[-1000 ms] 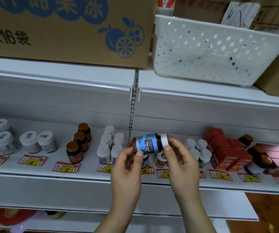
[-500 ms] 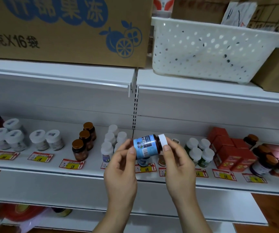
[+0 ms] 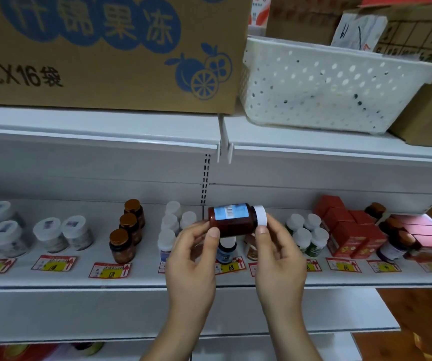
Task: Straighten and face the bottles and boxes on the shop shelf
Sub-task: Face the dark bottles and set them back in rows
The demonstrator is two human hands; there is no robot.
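A brown bottle [image 3: 235, 219] with a blue label and white cap lies on its side in the air, in front of the white shelf [image 3: 136, 277]. My left hand [image 3: 192, 259] pinches its base end and my right hand [image 3: 278, 256] pinches the white cap. Its barcode faces up. Below it on the shelf stand a blue-label bottle [image 3: 226, 250] and another small bottle, partly hidden by my hands. White-capped bottles [image 3: 174, 225] stand to the left, green-label bottles [image 3: 307, 237] to the right.
Amber bottles [image 3: 126, 230] and wide white-lid jars [image 3: 64, 231] stand further left. Red boxes [image 3: 347, 230] and dark bottles fill the right end. On the upper shelf sit a cardboard carton [image 3: 105, 48] and a white perforated basket [image 3: 327, 84]. Price tags line the shelf front.
The bottle has turned in my hands: the blue label rolled upward and more brown side now faces me. The camera has drifted slightly, and both hands keep their hold.
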